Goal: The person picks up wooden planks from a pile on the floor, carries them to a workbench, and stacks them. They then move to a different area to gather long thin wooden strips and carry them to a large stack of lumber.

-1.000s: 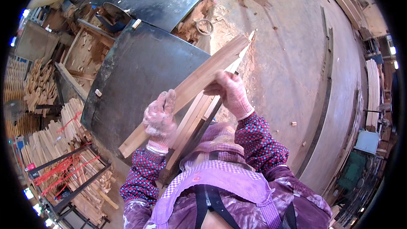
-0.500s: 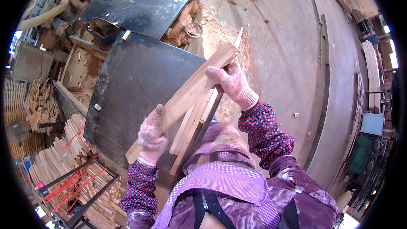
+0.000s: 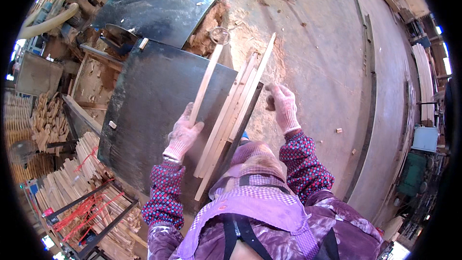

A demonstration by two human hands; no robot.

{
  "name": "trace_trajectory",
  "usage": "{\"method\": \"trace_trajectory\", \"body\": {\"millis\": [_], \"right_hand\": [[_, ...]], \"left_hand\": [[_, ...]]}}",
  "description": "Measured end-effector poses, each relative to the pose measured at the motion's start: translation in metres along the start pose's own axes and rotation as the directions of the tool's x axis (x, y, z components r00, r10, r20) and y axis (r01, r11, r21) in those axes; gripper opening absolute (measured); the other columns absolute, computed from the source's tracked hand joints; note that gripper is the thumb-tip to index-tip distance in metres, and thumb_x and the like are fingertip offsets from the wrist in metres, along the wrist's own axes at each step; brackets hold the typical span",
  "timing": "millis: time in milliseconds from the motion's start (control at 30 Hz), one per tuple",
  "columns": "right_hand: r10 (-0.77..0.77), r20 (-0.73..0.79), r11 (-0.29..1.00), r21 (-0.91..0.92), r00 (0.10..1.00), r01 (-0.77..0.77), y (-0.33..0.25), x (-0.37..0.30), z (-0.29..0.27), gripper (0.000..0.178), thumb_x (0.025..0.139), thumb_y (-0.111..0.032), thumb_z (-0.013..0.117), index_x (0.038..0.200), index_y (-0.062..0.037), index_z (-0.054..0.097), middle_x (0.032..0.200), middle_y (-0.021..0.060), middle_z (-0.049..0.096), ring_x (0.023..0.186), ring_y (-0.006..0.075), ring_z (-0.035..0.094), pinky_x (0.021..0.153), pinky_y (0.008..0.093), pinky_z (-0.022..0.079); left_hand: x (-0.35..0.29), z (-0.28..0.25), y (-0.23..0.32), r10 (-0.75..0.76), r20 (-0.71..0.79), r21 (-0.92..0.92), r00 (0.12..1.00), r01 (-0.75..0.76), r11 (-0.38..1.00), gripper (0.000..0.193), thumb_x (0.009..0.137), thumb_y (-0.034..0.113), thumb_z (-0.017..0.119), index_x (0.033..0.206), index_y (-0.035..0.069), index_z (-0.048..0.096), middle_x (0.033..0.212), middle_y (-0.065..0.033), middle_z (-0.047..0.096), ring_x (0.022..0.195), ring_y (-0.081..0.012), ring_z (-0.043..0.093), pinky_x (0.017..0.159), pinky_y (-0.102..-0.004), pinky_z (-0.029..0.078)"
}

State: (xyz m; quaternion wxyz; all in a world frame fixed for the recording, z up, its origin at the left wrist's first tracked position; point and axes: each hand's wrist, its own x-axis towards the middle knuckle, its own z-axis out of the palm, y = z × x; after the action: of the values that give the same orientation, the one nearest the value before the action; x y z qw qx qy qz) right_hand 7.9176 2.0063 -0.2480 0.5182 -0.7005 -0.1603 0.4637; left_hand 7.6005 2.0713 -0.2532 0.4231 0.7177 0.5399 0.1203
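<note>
A long, narrow wooden strip (image 3: 207,79) is gripped near its lower end by my gloved left hand (image 3: 184,135). It slants up over the dark metal machine table (image 3: 149,86), its far end beyond the table's edge. Alongside it, several wooden strips (image 3: 224,125) lie lengthwise on the table's right edge. My gloved right hand (image 3: 283,106) hovers just right of those strips, not touching them. Its fingers are half bent and apart, with no wood in them.
Behind the table stands a second dark metal plate (image 3: 159,7), with a round saw blade (image 3: 120,33) between the two. Sawdust (image 3: 240,33) and a ring (image 3: 220,35) lie beyond the table. At the lower left, a rack holds stacked wooden strips (image 3: 62,188).
My right hand has let go of the wood and drawn off to the right. The piece in my left hand has turned more upright and shows its narrow edge, left of the other strips.
</note>
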Motion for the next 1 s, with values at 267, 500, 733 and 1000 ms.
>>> {"method": "trace_trajectory", "body": {"millis": [267,500,733,1000], "right_hand": [[0.169,0.014,0.971,-0.172,0.986,-0.164,0.068,-0.028,-0.005,0.039,0.096,-0.034,0.063,0.118,-0.0021,0.067,0.082,0.0054,0.069,0.07,0.0121,0.062,0.061,0.029,0.051],[0.223,0.134,0.923,-0.349,0.966,-0.165,0.063,-0.047,0.015,0.041,0.096,-0.036,0.061,0.124,-0.0063,0.065,0.094,0.0041,0.07,0.082,0.0119,0.064,0.069,0.0306,0.053],[0.187,0.169,0.91,-0.401,0.968,-0.105,0.078,-0.043,0.008,0.041,0.095,-0.038,0.06,0.12,-0.0071,0.066,0.096,0.007,0.071,0.083,0.017,0.065,0.076,0.0334,0.053],[0.214,0.186,0.907,-0.403,0.959,-0.124,0.081,-0.045,0.013,0.039,0.095,-0.039,0.06,0.117,-0.0069,0.068,0.095,0.0081,0.072,0.087,0.018,0.066,0.078,0.0335,0.052]], "left_hand": [[0.037,0.027,0.031,-0.034,0.248,0.022,0.968,0.03,0.999,0.059,0.089,0.032,0.064,0.14,0.009,0.048,0.124,-0.0184,0.063,0.118,-0.0351,0.059,0.101,-0.0422,0.045],[0.043,0.053,0.015,-0.117,0.111,0.067,0.987,0.11,0.992,0.049,0.089,0.026,0.067,0.133,0.006,0.058,0.126,-0.018,0.061,0.119,-0.0331,0.058,0.104,-0.0415,0.043],[0.043,0.06,0.02,-0.096,0.126,0.235,0.987,0.064,0.97,0.047,0.09,0.032,0.064,0.132,0.009,0.059,0.133,-0.0194,0.053,0.125,-0.0364,0.051,0.107,-0.0437,0.041],[0.043,0.067,0.02,-0.162,0.131,0.352,0.978,0.107,0.93,0.05,0.092,0.041,0.061,0.136,0.018,0.055,0.142,-0.0086,0.047,0.129,-0.0324,0.05,0.103,-0.048,0.045]]}}
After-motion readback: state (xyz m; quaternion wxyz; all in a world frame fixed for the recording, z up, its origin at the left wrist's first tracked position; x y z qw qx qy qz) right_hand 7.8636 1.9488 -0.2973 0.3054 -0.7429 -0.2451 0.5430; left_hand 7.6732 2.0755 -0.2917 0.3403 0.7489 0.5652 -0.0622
